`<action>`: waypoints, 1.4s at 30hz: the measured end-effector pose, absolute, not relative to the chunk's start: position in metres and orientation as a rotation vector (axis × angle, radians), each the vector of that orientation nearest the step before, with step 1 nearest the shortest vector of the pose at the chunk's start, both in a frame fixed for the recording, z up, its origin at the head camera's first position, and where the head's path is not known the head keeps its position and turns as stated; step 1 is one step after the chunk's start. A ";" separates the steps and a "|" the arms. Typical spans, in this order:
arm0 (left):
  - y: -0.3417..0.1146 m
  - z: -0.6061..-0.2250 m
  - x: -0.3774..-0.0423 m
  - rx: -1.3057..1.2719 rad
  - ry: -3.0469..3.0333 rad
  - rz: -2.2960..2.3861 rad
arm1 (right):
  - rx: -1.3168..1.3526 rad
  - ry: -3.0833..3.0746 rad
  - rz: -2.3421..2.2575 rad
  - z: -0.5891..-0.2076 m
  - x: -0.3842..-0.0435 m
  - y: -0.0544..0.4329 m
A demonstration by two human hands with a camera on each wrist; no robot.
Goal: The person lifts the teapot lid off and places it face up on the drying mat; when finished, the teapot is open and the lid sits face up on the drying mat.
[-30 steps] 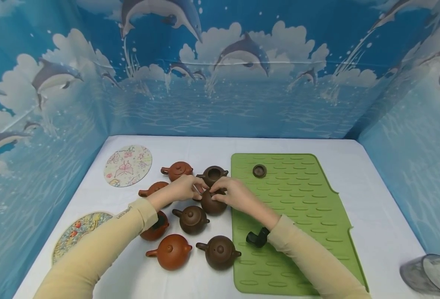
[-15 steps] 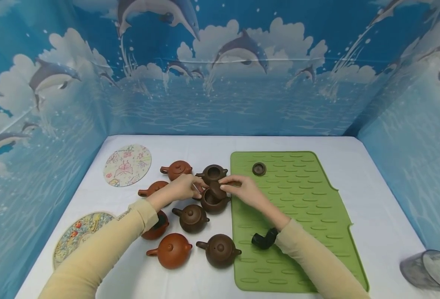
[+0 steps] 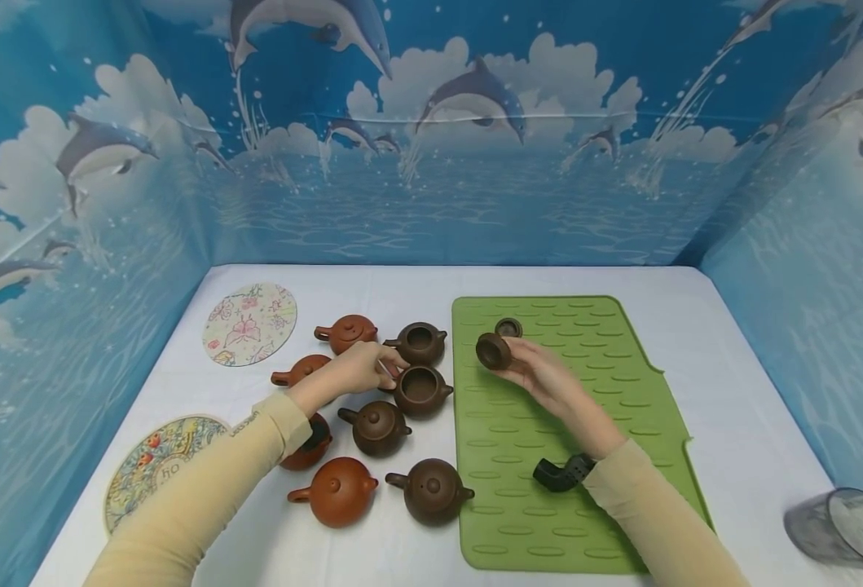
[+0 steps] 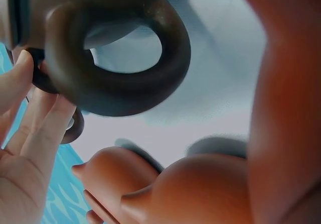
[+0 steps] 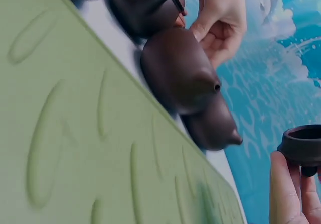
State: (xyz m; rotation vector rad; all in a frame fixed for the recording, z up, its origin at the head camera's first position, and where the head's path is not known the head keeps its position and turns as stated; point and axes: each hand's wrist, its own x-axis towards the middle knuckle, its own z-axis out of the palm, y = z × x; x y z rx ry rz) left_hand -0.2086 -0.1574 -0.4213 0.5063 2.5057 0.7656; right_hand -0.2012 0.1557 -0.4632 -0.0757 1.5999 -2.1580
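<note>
My left hand (image 3: 363,368) pinches the handle of a dark brown teapot (image 3: 424,411) that stands lidless, its round mouth facing up and spout to the right. The left wrist view shows the thumb and fingers (image 4: 37,128) on that handle, behind another teapot's large handle (image 4: 125,96) close to the camera. My right hand (image 3: 544,373) holds a dark teapot lid (image 3: 493,351) above the green mat (image 3: 504,522). The lid is turned over, hollow side up, with its knob (image 5: 309,171) pointing down between the fingers. A smaller lid (image 3: 508,326) lies hollow side up on the mat behind it.
A second lidless dark teapot (image 3: 434,352) stands just behind. Several lidded teapots, brown (image 3: 378,430) and orange-red (image 3: 339,493), crowd the left and front. Two round patterned mats (image 3: 251,326) lie at left. A clear cup (image 3: 834,534) stands at front right.
My right hand has lifted the lid off the dark teapot, carried it rightward over the green mat and turned it over. My left hand has stayed at the teapot's handle.
</note>
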 end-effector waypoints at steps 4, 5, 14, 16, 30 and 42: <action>-0.157 -0.424 -0.209 0.473 2.510 0.767 | -0.045 1.532 -2.198 -0.467 -0.200 0.167; -0.157 -0.424 -0.209 0.474 2.514 0.762 | -0.038 1.521 -2.203 -0.467 -0.199 0.169; -0.156 -0.424 -0.207 0.467 2.515 0.760 | -0.033 1.432 -2.229 -0.472 -0.199 0.190; -0.156 -0.424 -0.207 0.461 2.514 0.759 | -0.017 1.472 -2.203 -0.472 -0.199 0.192; -0.157 -0.428 -0.207 0.427 2.508 0.778 | 0.071 2.048 -1.780 -0.479 -0.192 0.194; -0.158 -0.427 -0.206 0.446 2.517 0.779 | 0.119 2.423 -1.475 -0.480 -0.191 0.187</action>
